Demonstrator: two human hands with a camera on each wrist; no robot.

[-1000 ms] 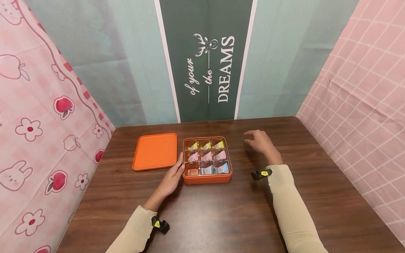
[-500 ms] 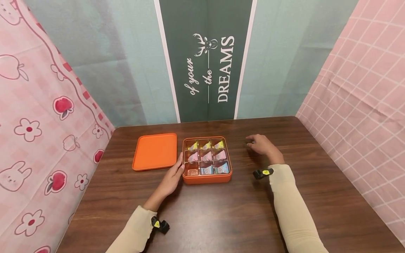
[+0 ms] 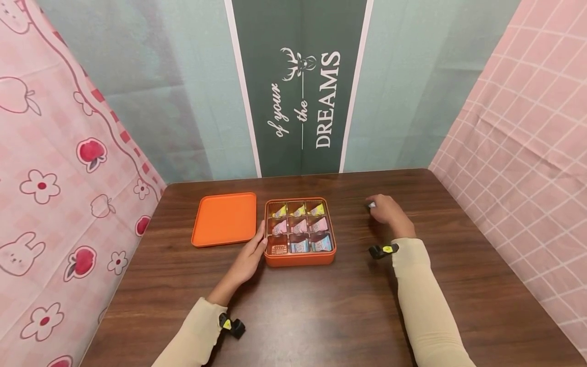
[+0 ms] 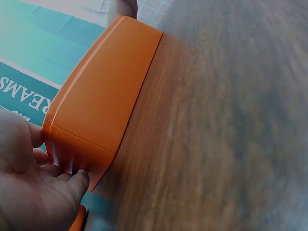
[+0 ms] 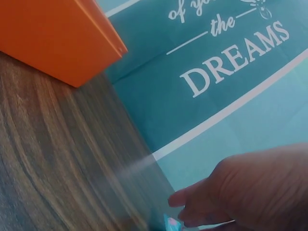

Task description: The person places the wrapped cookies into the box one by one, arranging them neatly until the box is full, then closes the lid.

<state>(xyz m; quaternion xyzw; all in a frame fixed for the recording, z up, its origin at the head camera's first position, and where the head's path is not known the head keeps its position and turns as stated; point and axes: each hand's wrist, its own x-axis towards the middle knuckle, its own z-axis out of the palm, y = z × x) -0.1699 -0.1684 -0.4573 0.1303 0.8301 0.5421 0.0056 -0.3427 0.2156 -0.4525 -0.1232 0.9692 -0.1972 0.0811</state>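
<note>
An orange square box [image 3: 300, 260] stands on the table, its brown divided insert holding yellow, pink and blue wrapped candies. The front-left compartment [image 3: 279, 247] shows a bare patterned bottom. Along the box's left side rests my left hand [image 3: 249, 260]; the left wrist view has its fingertips [image 4: 83, 176] against the orange wall. To the right of the box, close over the table, my right hand [image 3: 387, 211] pinches a small wrapped candy [image 3: 372, 205]. Its blue wrapper with a bit of pink peeks out at the fingertips in the right wrist view; the rest is hidden.
The orange lid [image 3: 224, 219] lies flat on the wooden table [image 3: 312, 316], just left of the box. A green cloth backdrop [image 3: 298, 163] hangs at the table's far edge. Patterned pink cloths flank both sides.
My right hand has shifted slightly right, and its fingers have drawn in; a pale bit of the candy now shows at them. The left hand and the box stay in place.
</note>
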